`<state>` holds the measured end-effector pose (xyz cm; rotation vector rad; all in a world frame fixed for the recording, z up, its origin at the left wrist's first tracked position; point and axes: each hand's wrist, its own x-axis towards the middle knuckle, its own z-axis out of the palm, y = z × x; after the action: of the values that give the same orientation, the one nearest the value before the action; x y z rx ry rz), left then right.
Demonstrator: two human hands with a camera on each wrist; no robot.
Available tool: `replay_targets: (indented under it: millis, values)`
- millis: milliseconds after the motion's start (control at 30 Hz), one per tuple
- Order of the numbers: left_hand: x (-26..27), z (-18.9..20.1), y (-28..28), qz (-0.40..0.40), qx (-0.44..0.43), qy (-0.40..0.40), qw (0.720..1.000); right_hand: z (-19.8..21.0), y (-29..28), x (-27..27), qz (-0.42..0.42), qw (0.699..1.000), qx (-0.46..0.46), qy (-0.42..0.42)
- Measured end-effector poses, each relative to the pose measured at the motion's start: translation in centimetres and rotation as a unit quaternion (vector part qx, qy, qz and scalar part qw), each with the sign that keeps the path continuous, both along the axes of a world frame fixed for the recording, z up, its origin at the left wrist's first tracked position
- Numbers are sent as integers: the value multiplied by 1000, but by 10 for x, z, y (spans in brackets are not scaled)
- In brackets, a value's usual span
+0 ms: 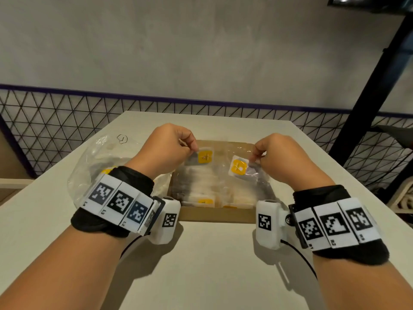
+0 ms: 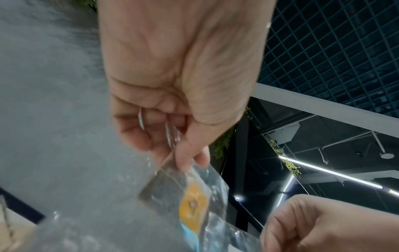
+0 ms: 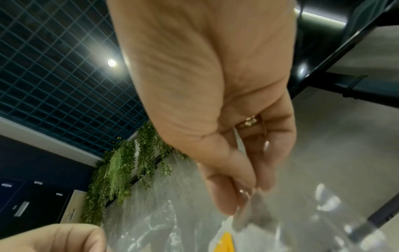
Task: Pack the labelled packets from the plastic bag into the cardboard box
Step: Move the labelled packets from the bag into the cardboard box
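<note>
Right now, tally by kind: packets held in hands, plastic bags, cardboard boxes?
Packets held in hands: 2, one pinched by the left hand at, one by the right hand at
Plastic bags: 1
Cardboard boxes: 1, already holding more packets, too overlapped to count
Total: 4

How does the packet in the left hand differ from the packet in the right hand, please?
The left hand's packet hangs fairly square, its yellow label upright; the right hand's packet is tilted, label slanted. The left one sits farther back over the cardboard box, the right one nearer. Both are clear, yellow-labelled, pinched at the top.
</note>
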<state>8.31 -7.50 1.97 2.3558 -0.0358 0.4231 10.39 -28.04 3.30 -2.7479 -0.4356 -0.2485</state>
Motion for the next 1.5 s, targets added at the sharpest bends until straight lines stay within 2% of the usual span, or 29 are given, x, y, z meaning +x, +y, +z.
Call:
replay_targets:
  millis: [133,233,400,533,667,867,933,1033,1167,1267,1500]
  values:
    - [2,-4,-3,8,-3,-12,1000,5,-4,-4,-42,999,28,-18]
    - [4,-6,-3,8,6,1,1000,9,-4,-4,-36,997,60,-25]
    - [4,-6,-2,36,12,0,999,10,-1,-1,-20,999,50,10]
    - [4,-5,-3,0,21,26,999,8,-1,0,-21,997,69,-3]
    - [2,-6,-7,-41,29,51,997,6,5,-2,-2,999,51,0]
    - [3,-9,-8,-53,64,85,993,6,7,-1,14,995,-49,90]
    - [3,-9,-9,-52,93,95,990,7,5,-2,7,996,-38,80]
    - [3,-5,-9,-28,101,83,991,10,2,-2,7,1000,18,18]
    - [3,-3,-7,-7,88,62,994,11,8,-2,16,998,-34,58]
    - [2,-5,-9,-22,103,89,990,4,10,-5,32,999,-15,29]
    - [3,-8,-8,-36,117,110,986,13,8,-3,12,999,-27,39]
